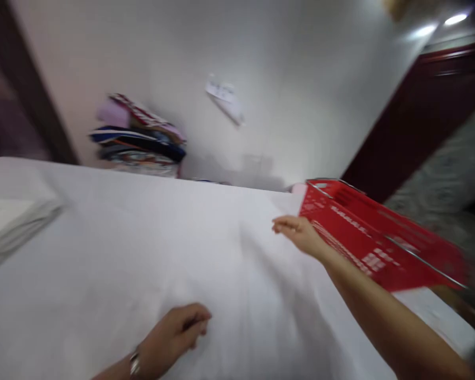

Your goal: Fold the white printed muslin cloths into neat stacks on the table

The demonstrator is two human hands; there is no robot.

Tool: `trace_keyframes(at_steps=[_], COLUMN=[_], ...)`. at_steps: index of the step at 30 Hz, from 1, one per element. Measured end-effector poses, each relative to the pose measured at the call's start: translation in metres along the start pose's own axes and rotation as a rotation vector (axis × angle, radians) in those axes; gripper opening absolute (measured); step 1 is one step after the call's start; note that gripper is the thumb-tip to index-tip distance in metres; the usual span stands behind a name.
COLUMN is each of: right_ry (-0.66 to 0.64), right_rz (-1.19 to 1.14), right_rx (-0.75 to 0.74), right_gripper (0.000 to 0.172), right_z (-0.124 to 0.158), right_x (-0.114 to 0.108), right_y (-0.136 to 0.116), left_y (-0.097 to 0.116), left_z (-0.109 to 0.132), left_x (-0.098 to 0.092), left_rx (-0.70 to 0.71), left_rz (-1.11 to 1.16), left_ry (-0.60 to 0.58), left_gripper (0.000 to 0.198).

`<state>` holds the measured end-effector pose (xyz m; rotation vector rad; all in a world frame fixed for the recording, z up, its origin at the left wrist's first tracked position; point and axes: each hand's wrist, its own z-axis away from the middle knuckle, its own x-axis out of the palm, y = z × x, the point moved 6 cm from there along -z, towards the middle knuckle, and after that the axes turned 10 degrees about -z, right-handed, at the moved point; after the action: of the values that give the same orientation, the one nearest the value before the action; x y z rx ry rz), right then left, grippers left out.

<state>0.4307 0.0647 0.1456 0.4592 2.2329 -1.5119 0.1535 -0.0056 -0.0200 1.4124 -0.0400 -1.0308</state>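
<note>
My left hand (173, 333), with a metal band (134, 363) on its wrist, is over the near part of a white-covered table (150, 232). Its fingers are loosely curved, with a gap between thumb and fingers and nothing visible in them. Farther right, my right hand (298, 235) is stretched out above the white cover, close to the left end of a red plastic basket (340, 232). The right fingers are extended and loosely bent, and I see nothing in them. Motion blur softens both hands.
A stack of folded cloths (142, 140) stands behind the table's far edge, against the wall. Folded white fabric (16, 221) lies at the left. The basket has metal wire handles and sits along the right edge. A paper (225, 97) is on the wall; a dark red door (423, 116) stands at right.
</note>
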Motion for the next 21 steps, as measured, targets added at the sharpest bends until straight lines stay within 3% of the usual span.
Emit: trace_keyframes(at_steps=[2,3,5,8,11,14,16,18,21], right_ry=[-0.385,-0.518,-0.711,-0.881,-0.921,-0.92,-0.92,-0.915,-0.873], right_rz=[0.025,0.037,0.031,-0.016,-0.067,-0.097,-0.116,-0.153,-0.203], right_rx=[-0.065,-0.098,-0.164,-0.222,-0.241,-0.191,-0.14,-0.08,0.026], right_gripper=[0.021,0.022,0.025,0.028,0.031,0.032,0.032,0.032,0.034], right_z=[0.016,0.025,0.042,0.059,0.067,0.072,0.076,0.079,0.081], right_x=[0.08,0.113,0.165,0.219,0.248,0.262,0.265,0.267,0.268], right_y=[-0.012,-0.018,-0.031,-0.047,-0.052,-0.043,-0.034,-0.024,-0.01], left_y=[0.01,0.011,0.003,-0.023,-0.058,-0.092,-0.119,-0.144,-0.168], left_z=[0.01,0.016,0.029,0.058,0.096,0.136,0.157,0.168,0.168], left_x=[-0.017,-0.026,-0.049,-0.096,-0.157,-0.221,-0.254,-0.276,-0.293], left_rx=[0.0,0.0,-0.029,-0.133,-0.325,-0.546,-0.781,-0.963,-1.074], left_rz=[0.022,0.015,-0.03,-0.236,-0.512,-0.771,-0.856,-0.854,-0.8], left_ry=[0.082,0.115,0.215,0.415,0.643,0.841,0.855,0.817,0.77], left_gripper=[0.021,0.021,0.021,0.022,0.025,0.034,0.043,0.051,0.05])
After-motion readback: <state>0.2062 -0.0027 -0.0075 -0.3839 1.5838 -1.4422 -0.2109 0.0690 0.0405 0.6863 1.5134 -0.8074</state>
